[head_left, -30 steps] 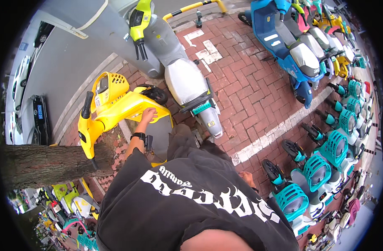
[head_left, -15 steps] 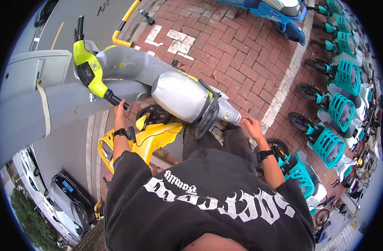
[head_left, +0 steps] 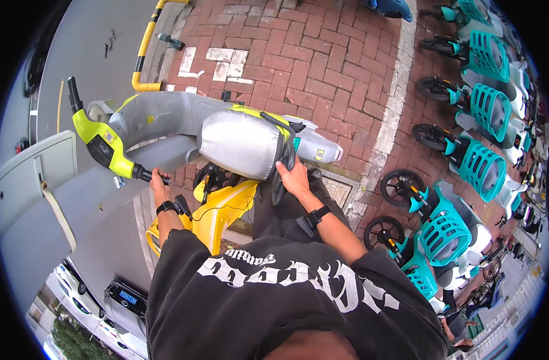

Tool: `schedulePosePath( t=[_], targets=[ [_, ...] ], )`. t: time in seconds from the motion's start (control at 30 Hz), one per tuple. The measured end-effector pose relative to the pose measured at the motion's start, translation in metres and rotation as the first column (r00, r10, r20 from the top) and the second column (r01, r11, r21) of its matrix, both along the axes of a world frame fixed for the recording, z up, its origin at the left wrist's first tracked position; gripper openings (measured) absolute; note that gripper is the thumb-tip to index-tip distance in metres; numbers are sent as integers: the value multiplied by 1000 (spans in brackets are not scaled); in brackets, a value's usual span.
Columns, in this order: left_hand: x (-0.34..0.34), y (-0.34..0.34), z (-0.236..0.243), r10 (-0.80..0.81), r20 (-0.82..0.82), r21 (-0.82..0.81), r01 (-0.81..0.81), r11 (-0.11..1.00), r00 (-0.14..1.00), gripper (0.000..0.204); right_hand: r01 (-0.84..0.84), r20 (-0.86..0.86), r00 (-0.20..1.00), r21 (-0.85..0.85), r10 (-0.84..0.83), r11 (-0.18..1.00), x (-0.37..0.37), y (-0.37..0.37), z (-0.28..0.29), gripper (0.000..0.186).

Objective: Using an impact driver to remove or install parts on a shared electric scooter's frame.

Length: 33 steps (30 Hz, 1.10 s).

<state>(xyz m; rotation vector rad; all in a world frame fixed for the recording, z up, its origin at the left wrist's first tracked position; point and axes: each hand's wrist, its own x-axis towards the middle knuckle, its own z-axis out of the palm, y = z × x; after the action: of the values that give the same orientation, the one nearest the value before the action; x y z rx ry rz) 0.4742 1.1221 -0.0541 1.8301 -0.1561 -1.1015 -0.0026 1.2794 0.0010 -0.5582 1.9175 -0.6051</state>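
Note:
A grey and lime-green scooter [head_left: 157,113] stands across in front of me, its silver-covered seat [head_left: 238,144] nearest my body. My left hand [head_left: 160,180] is closed round the black handlebar grip [head_left: 143,174] on the near side. Behind the seat, my right hand [head_left: 295,179] is wrapped on the black grab rail [head_left: 278,191], thumb toward the seat; part of the rail is hidden under the fingers. The grey tail [head_left: 319,150] of the scooter sticks out beyond that hand. Each wrist wears a black band.
A yellow scooter [head_left: 226,210] is close by, between my arms. A grey pole [head_left: 94,159] and a box [head_left: 31,168] lie left. Teal-basket bikes [head_left: 445,237] line the right, past a white kerb line [head_left: 385,129]. A yellow-black barrier [head_left: 143,54] stands far left.
My right hand has left the scooter's tail and taken hold of the grab rail behind the seat. My left hand stays on the handlebar grip. The view has shifted right.

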Motion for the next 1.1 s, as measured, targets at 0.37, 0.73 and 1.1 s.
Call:
schedulePosePath(
  t=[0.37, 0.73, 1.1],
  targets=[
    [-172, -42, 41, -137, 34, 5, 137, 991, 990, 18, 32, -203, 979, 23, -27, 999, -134, -4, 8, 43],
    [-205, -40, 94, -583, 460, 160, 583, 797, 670, 31, 418, -165, 883, -153, -440, 895, -265, 37, -44, 50],
    [-244, -80, 135, -769, 549, 326, 763, 558, 328, 37, 379, -322, 856, -137, -403, 915, -375, 30, -42, 40]
  ],
)
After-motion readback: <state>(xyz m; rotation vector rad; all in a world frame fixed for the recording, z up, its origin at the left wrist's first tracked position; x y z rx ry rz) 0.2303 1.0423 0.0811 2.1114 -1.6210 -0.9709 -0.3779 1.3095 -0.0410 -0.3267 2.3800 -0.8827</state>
